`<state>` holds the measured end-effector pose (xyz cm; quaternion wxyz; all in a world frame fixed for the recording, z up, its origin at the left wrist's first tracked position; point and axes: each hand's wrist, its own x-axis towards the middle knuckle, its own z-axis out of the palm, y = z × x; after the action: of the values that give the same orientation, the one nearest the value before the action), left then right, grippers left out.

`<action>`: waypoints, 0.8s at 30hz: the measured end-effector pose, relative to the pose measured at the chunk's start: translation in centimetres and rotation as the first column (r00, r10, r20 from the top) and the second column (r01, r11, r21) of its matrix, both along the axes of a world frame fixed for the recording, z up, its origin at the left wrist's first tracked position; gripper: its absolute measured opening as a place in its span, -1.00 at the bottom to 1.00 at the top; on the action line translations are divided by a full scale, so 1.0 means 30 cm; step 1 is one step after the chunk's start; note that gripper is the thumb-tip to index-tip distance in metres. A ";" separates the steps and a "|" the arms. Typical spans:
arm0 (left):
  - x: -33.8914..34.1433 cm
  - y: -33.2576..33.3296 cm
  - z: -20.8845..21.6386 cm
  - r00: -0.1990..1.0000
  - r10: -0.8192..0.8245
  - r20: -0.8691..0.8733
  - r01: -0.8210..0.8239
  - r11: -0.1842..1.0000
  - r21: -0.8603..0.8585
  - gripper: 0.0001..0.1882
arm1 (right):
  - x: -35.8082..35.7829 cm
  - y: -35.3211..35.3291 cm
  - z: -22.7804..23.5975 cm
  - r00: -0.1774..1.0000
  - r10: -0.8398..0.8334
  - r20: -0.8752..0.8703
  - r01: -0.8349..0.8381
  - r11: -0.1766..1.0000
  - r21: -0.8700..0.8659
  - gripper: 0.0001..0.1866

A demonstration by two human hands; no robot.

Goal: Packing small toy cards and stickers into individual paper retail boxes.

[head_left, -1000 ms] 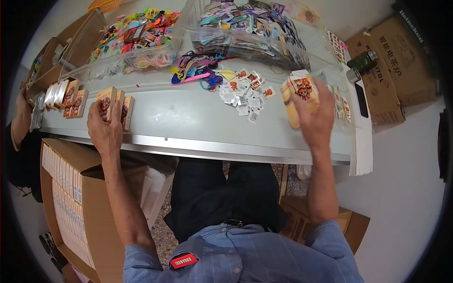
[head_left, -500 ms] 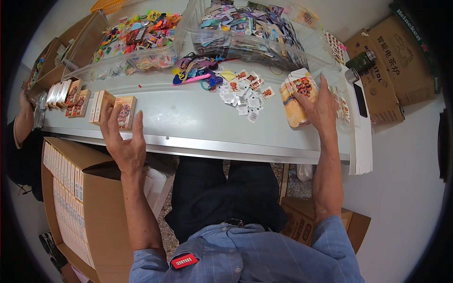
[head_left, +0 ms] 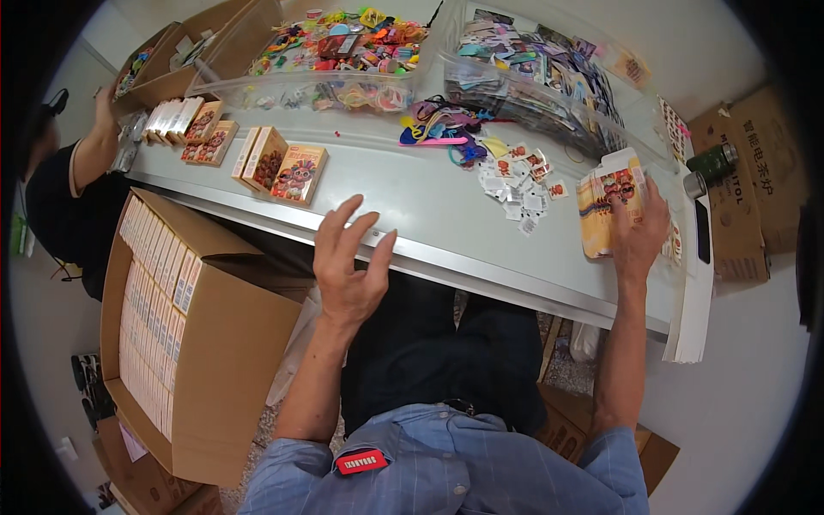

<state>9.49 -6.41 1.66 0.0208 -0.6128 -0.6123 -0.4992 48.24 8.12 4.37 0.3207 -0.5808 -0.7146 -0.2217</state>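
At the right of the table my right hand (head_left: 642,230) is on a pile of flat orange cartons (head_left: 598,215). Its thumb presses on the printed top one and its fingers curve along the right edge. My left hand (head_left: 350,268) is raised over the table's front edge, fingers spread, holding nothing. Beyond it to the left stands an upright small orange box (head_left: 299,176) with a cartoon character, and more boxes (head_left: 262,159) stand beside it. Small white and red cards (head_left: 519,187) lie loosely heaped left of the cartons.
Clear bins of colourful trinkets (head_left: 365,90) and glossy cards (head_left: 524,90) line the back. A big brown carton (head_left: 232,369) packed with small boxes stands below the table. Another person's arm (head_left: 99,137) shows far left; a dark green flask (head_left: 714,160) stands at right.
The view has swung left, so the table sits further right. My left hand has drawn back from the small boxes toward the table's front edge. My right hand stays at the flat cartons.
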 end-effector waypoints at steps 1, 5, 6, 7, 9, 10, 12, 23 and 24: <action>0.009 -0.009 0.003 0.999 -0.021 0.026 0.021 1.000 0.005 -0.63 | 0.000 0.000 0.003 1.000 0.005 -0.003 -0.005 1.000 0.003 -0.35; 0.064 -0.030 0.038 0.972 -0.137 0.191 0.132 0.990 0.039 -0.60 | -0.028 -0.038 0.045 0.860 0.158 -0.486 -0.180 0.984 0.003 -0.59; 0.083 -0.036 0.043 0.974 -0.130 0.186 0.125 0.991 0.039 -0.60 | -0.046 -0.061 0.067 0.700 0.201 -0.685 -0.250 0.968 0.029 -0.65; 0.110 -0.044 0.050 0.908 -0.183 0.377 0.195 0.981 0.006 -0.56 | -0.058 -0.086 0.088 0.601 0.222 -0.768 -0.294 0.955 0.045 -0.64; 0.139 -0.058 0.079 0.703 -0.277 0.655 0.369 0.929 -0.003 -0.35 | -0.120 -0.160 0.114 0.408 0.231 -0.883 -0.380 0.923 0.065 -0.62; 0.151 -0.058 0.089 0.500 -0.346 0.794 0.518 0.854 0.046 -0.09 | -0.154 -0.204 0.116 0.212 0.210 -0.954 -0.444 0.891 0.098 -0.60; 0.177 -0.045 0.103 0.225 -0.452 0.863 0.689 0.700 0.187 0.19 | -0.251 -0.293 0.073 -0.028 0.145 -0.989 -0.592 0.795 0.133 -0.63; 0.214 -0.166 0.049 0.006 -0.307 0.952 0.920 0.374 0.115 0.11 | -0.498 -0.716 -0.108 -0.021 -0.129 -0.991 -0.909 0.416 -0.035 -0.66; 0.212 -0.179 0.041 0.047 -0.285 0.957 0.925 0.375 0.066 0.04 | -0.490 -0.730 -0.114 -0.020 -0.126 -0.992 -0.909 0.414 -0.034 -0.66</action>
<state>15.86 -11.77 2.90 -0.7227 -0.4346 -0.2822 -0.4574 33.54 -13.77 0.96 0.4629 -0.3504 -0.4965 0.6453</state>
